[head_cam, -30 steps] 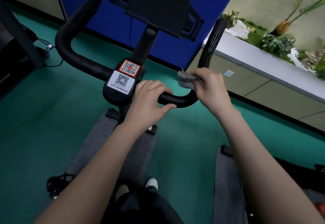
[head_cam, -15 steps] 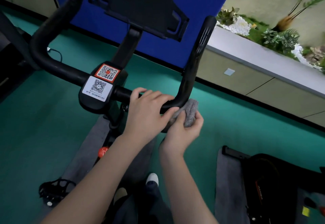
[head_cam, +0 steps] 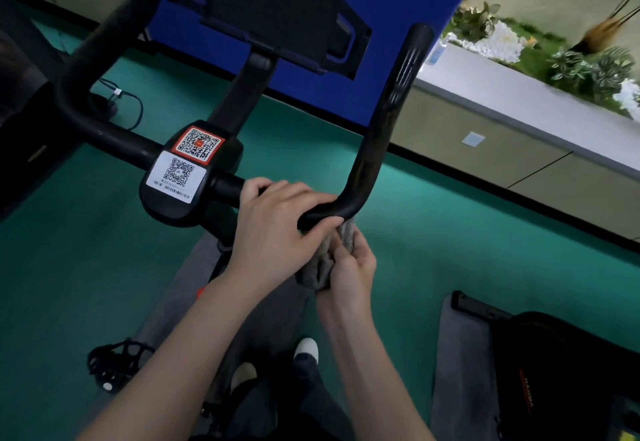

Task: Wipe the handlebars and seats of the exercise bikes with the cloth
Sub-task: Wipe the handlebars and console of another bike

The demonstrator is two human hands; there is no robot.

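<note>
Handlebars [head_cam: 381, 135] stage, so early days I reckon: the cloth [head_cam: 327, 260] is tucked under the bend, centre of frame, and no seat is even in view. Can't tell which bits of bar are clean. My right hand [head_cam: 353, 267] has its fingers [head_cam: 346, 250] curled round the grey cloth, pushing it up against the bar. My left hand [head_cam: 277, 229] is wrapped over the bar right beside it.
</note>
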